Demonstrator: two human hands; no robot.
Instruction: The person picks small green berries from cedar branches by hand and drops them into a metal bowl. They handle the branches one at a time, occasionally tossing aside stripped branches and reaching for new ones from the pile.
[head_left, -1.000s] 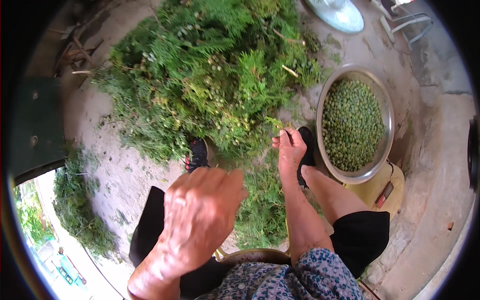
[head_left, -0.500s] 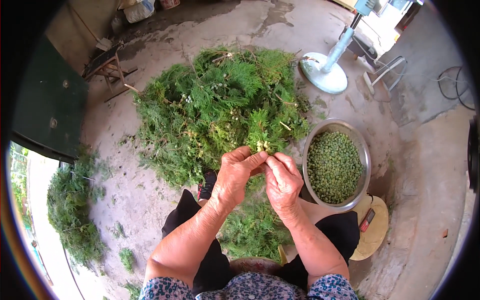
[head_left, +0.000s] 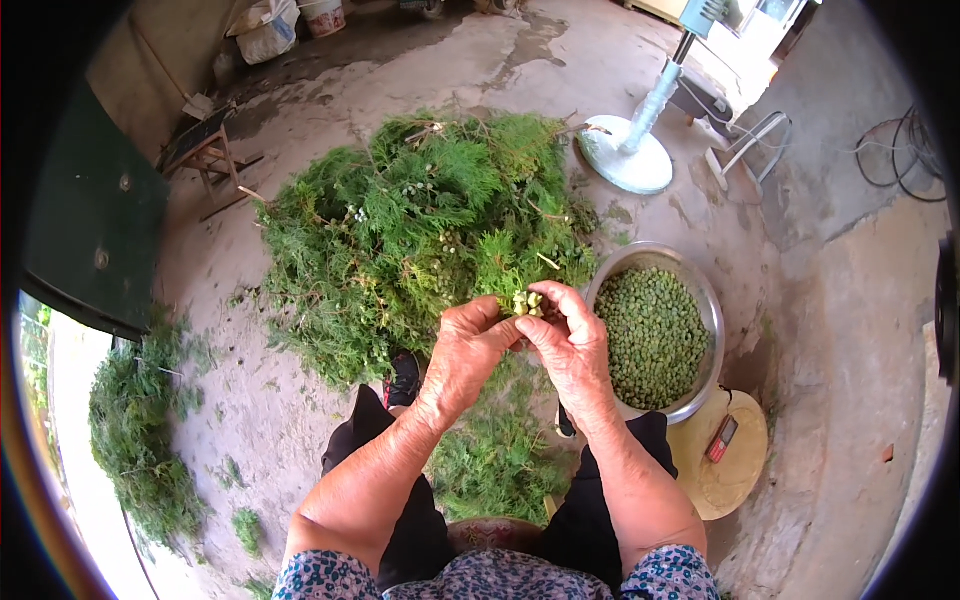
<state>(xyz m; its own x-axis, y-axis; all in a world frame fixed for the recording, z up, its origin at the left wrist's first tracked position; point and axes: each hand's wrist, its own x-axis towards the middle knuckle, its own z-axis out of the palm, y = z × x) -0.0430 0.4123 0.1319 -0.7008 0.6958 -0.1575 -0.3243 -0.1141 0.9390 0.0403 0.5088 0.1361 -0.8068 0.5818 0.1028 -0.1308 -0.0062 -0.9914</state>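
Observation:
A small conifer sprig with pale green cones point(head_left: 526, 303) is held up between my hands, above the near edge of a large heap of cut conifer branches point(head_left: 430, 210). My left hand point(head_left: 467, 350) pinches its lower part between thumb and fingers. With the index finger arched over the cones and the thumb beneath, my right hand point(head_left: 572, 350) closes on the sprig from the other side. Just right of that hand stands a wide metal basin point(head_left: 716, 330), filled with loose green cones point(head_left: 655, 340). The fingertips partly hide the sprig's stem.
A round tan stool point(head_left: 740, 475) bearing a red phone point(head_left: 722, 440) stands beside the basin. Beyond is a fan's round base point(head_left: 640, 165). More greenery point(head_left: 140, 440) lies at left, and clippings point(head_left: 500, 460) lie between my legs. A dark green panel point(head_left: 90, 220) borders the left.
My right index finger has lifted and spread from the pinch, baring more of the cones. The whole view has shifted slightly, so the basin and fan appear further left.

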